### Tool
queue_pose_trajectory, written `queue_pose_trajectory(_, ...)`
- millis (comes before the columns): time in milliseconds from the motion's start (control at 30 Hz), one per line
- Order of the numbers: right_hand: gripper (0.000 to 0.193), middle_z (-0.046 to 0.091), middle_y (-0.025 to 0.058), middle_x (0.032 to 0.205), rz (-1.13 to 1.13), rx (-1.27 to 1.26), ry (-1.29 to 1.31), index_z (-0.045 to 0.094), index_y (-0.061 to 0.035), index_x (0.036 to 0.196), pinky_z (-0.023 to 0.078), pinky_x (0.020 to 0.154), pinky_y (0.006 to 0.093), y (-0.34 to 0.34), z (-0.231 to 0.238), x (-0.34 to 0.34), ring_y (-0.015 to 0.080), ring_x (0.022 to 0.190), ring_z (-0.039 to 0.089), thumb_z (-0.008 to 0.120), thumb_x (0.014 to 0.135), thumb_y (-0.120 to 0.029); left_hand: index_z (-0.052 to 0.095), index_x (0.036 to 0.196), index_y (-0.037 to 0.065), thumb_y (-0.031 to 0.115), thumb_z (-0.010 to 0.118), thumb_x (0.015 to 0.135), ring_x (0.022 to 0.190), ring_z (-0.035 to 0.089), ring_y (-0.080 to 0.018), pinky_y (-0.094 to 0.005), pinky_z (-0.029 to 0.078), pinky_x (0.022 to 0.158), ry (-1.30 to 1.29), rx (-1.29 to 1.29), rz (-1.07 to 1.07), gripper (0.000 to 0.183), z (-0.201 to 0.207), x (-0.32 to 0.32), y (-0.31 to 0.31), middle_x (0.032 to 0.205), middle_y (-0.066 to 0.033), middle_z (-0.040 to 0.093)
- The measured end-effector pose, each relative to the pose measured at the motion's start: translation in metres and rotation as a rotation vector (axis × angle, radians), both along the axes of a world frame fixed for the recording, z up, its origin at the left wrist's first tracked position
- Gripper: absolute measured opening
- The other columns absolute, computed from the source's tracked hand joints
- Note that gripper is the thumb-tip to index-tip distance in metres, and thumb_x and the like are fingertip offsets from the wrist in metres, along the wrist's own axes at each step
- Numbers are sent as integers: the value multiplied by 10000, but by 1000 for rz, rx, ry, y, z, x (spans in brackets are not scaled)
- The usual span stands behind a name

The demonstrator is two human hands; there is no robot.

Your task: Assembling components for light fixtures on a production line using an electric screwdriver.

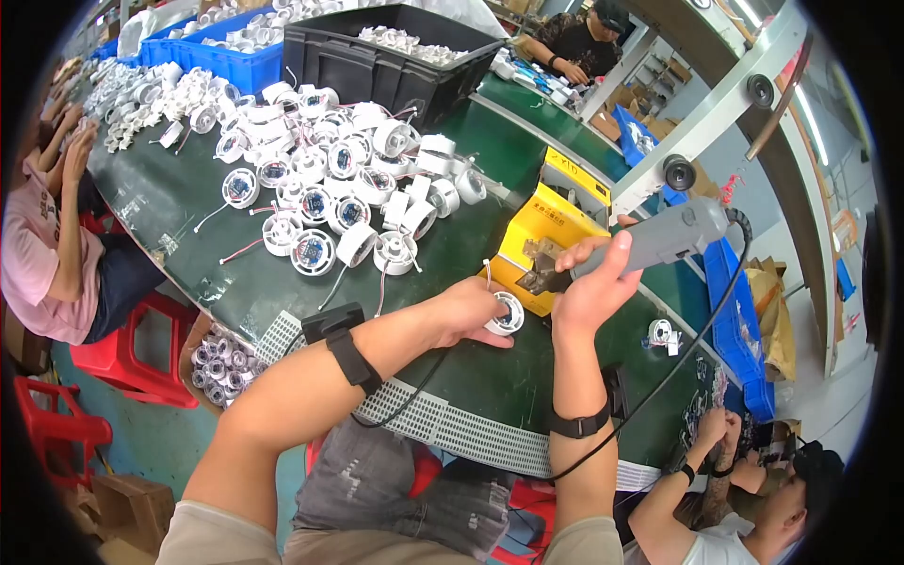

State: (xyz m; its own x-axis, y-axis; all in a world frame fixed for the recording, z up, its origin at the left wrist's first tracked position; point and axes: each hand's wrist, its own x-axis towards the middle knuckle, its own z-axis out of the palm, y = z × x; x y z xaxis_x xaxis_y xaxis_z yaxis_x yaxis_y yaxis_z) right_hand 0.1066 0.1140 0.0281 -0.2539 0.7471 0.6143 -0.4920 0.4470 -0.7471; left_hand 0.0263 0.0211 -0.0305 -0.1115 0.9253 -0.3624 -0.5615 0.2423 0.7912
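Your left hand [468,306] is curled around a small round white plastic part [507,314], pinning it flat on the dark green tabletop [179,202], near the edge closest to you. Your right hand [591,282] is wrapped tight around the grey handle of an electric screwdriver [659,240], held almost level with its dark tip pointing left, just above and beside the round part. A black cable [702,320] runs from the tool's rear end down past your right wrist. Both forearms wear black straps. Just beyond your hands stands a boxy yellow machine [546,235] with a dark opening. Farther off to the left lies a loose heap of the same white round parts [334,188], some showing blue circuit boards and trailing thin wires. Behind the heap sit a black crate [386,71] and a blue crate [221,56]. A ribbed white strip [443,419] runs along the near table edge
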Motion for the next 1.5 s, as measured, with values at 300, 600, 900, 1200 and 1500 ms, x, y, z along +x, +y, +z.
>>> queue_pose_trajectory(300, 370, 441, 49, 611, 76, -96, 12, 397, -36, 1229, 404, 460, 280, -23, -20, 17, 141, 490, 457, 401, 999, -327, 470, 1259, -76, -3, 433, 935, 993, 624, -245, -379, 589, 837, 29, -7, -40, 334, -4, -1, 5, 1140, -154, 571)
queue_pose_trajectory(600, 368, 448, 56, 616, 110, -94, -5, 396, -33, 1240, 416, 475, 279, -26, -28, 14, 137, 493, 458, 401, 1002, -314, 461, 1269, -64, 1, 448, 933, 966, 635, -230, -373, 593, 820, 31, -13, -35, 343, -5, -1, 2, 1132, -147, 579)
queue_pose_trajectory(900, 291, 448, 55, 611, 167, -85, 5, 413, -44, 1171, 416, 457, 269, -21, -34, 15, 134, 477, 455, 410, 1001, -280, 461, 1268, -66, 13, 448, 934, 959, 647, -236, -370, 587, 826, 80, 4, -72, 344, -3, -1, 5, 1117, -154, 590)
queue_pose_trajectory(1200, 519, 550, 59, 776, 384, 7, -13, 370, 15, 1268, 477, 662, 274, -25, -42, 30, 139, 683, 568, 526, 961, -373, 493, 1198, -89, 61, 491, 908, 884, 661, -253, -367, 593, 767, 538, 34, -152, 326, -1, -13, -10, 1066, -154, 612)
queue_pose_trajectory(1500, 554, 506, 207, 1236, -926, 227, -788, 508, -7, 1208, 368, 1003, 449, 163, -27, 165, 374, 1198, 432, 692, 818, -356, 314, 1412, -16, 177, 689, 812, 940, 644, -301, -379, 476, 880, 1548, 16, 935, 733, 18, -72, -35, 1402, -258, 366)
